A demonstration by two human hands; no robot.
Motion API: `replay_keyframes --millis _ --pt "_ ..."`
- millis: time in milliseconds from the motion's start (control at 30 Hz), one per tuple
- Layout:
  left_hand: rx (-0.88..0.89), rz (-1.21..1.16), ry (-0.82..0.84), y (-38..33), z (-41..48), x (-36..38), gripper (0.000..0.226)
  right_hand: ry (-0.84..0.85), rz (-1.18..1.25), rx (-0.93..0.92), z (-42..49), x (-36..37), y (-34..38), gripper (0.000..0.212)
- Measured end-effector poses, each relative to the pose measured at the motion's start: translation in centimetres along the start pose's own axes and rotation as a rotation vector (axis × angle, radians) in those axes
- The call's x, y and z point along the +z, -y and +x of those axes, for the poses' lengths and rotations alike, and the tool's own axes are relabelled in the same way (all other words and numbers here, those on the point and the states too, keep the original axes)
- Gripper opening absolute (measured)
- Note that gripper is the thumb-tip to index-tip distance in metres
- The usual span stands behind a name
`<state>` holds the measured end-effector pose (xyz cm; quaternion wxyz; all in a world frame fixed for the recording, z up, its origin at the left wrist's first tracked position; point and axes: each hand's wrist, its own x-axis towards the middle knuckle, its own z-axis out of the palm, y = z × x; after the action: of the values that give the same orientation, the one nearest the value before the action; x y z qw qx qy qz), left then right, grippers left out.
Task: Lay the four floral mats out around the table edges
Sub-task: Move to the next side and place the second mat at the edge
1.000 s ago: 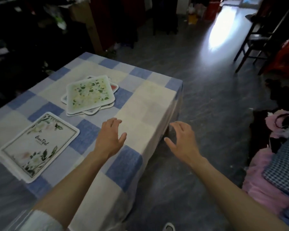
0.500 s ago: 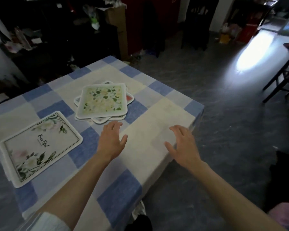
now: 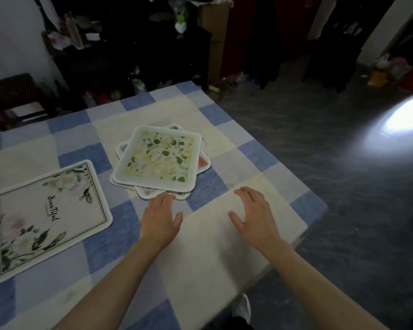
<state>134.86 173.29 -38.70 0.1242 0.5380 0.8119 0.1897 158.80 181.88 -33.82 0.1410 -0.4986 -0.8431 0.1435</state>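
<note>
Two flat, open, empty palms-down: left hand (image 3: 161,219) (fingertips at the mat stack (image 3: 159,160)), right hand (image 3: 254,216) beside.

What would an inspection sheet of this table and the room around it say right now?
Surface: table under a blue and cream checked tablecloth.
Job's things: one "Beautiful" floral mat lies flat alone near the left edge; a stack of mats, green-leaf one on top, sits mid-table, fanned unevenly.
Clutter: nothing seen on the table besides the mats.
Grippers: left hand open, fingertips at the stack's near edge; right hand open over cream cloth; neither holds anything.
Cables: nothing seen.
Surroundings: dim room, dark shelving crowded with items, cardboard box, grey floor with a sunlit patch.
</note>
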Motion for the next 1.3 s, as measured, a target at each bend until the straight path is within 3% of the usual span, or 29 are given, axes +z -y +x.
replay_keyframes --millis 333,533,933,1133,1300 --pt "-0.315 0.116 -0.02 -4.1 2.7 2.3 0.05 0.229 0.228 -0.29 10.4 3.7 -5.4 0.056" --pt "-0.406 0.116 -0.098 -6.2 3.9 2.0 0.052 0.304 0.265 -0.418 15.1 4.3 -5.3 0.058" --pt "-0.392 0.073 -0.15 -4.4 8.6 1.7 0.053 0.428 0.179 -0.511 20.9 6.9 -2.7 0.059" --pt "-0.406 -0.003 -0.045 -3.6 10.7 4.4 0.058 0.453 0.175 -0.539 23.5 9.5 -2.0 0.055" --pt "-0.348 -0.014 0.042 -3.1 12.7 6.2 0.05 0.564 0.082 -0.634 25.1 11.7 -2.3 0.059"
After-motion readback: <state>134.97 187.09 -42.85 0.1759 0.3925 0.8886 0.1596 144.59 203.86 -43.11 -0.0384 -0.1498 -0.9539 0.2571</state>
